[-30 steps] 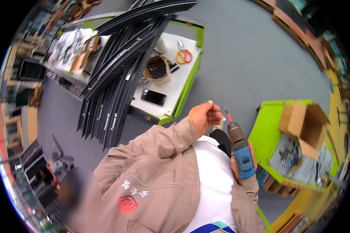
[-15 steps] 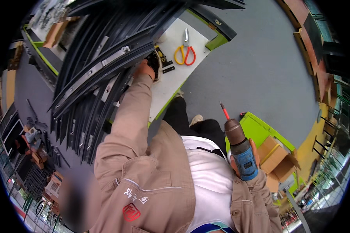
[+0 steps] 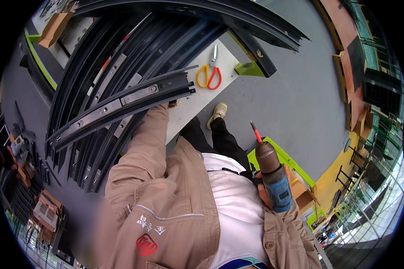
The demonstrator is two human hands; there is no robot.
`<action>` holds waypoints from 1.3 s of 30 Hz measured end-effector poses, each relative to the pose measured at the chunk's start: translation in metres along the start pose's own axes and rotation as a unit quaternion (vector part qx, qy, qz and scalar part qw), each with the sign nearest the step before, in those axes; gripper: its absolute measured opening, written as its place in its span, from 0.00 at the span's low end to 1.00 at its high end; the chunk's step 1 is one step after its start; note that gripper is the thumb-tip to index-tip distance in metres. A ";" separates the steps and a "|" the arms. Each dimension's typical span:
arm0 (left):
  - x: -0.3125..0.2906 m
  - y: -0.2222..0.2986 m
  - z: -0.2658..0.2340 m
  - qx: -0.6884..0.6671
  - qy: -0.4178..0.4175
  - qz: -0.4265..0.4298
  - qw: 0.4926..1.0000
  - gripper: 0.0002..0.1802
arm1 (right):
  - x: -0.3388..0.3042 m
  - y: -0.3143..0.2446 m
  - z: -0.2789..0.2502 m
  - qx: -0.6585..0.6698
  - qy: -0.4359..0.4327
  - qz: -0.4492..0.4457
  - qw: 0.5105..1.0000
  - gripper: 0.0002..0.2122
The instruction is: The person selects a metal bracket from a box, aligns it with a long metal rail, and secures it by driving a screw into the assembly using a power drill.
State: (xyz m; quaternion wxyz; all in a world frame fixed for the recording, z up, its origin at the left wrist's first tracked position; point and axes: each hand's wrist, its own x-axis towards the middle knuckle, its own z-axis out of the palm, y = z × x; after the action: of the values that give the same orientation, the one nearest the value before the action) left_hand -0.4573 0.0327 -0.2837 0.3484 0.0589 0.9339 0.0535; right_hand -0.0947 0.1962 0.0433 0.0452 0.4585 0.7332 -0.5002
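My right hand (image 3: 263,193) is wrapped around a blue and brown cordless drill (image 3: 279,190), held upright before my body. A red-sleeved screwdriver bit (image 3: 256,132) points away from me out of its chuck. My left sleeve (image 3: 149,127) reaches forward to the white tabletop (image 3: 180,117). A black profile (image 3: 134,96) with a silver metal strip on it lies across my view there and hides the left hand and its fingers. Beyond the profile's end, scissors (image 3: 209,76) with one yellow and one red handle rest on the table.
Many long black profiles (image 3: 103,40) are stacked on the left. Others cross the far side, one ending beside a green table corner (image 3: 249,68). A cardboard box (image 3: 300,197) and a green frame (image 3: 274,145) stand to my right. Grey floor (image 3: 300,98) lies beyond the table.
The left hand, earlier at a small container of black parts, is now hidden behind the profile, as is most of the container. The view has shifted; the drill stays in my right hand.
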 end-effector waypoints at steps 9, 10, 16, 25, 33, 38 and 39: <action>-0.014 -0.006 0.018 -0.202 0.021 0.001 0.979 0.12 | 0.033 -0.010 -0.030 0.288 -0.155 0.029 0.945 0.22; -0.018 -0.012 0.023 -0.273 0.024 -0.003 0.962 0.12 | 0.039 0.000 -0.038 0.282 -0.160 0.034 0.945 0.24; -0.093 -0.008 0.033 -0.836 -0.159 0.009 0.525 0.12 | 0.058 0.034 -0.063 -0.173 -0.070 -0.182 0.965 0.39; -0.305 0.015 -0.054 -0.920 -0.227 0.164 0.273 0.09 | 0.107 0.036 -0.064 -0.080 -0.214 -0.392 0.891 0.39; -0.344 -0.012 -0.085 -0.865 -0.117 0.227 0.432 0.03 | 0.096 -0.041 -0.050 -0.116 -0.275 -0.511 0.806 0.35; -0.349 -0.041 -0.112 -0.851 -0.135 0.246 0.443 0.05 | 0.088 -0.068 -0.023 -0.132 -0.255 -0.555 0.781 0.35; -0.346 -0.050 -0.115 -0.848 -0.138 0.247 0.448 0.06 | 0.084 -0.071 -0.016 -0.152 -0.250 -0.545 0.786 0.35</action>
State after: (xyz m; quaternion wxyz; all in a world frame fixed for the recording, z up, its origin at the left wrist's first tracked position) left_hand -0.2771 -0.0745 0.0185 0.3215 -0.0313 0.3103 0.8940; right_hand -0.1874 0.2560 0.0563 0.0156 -0.1711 0.8909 -0.4204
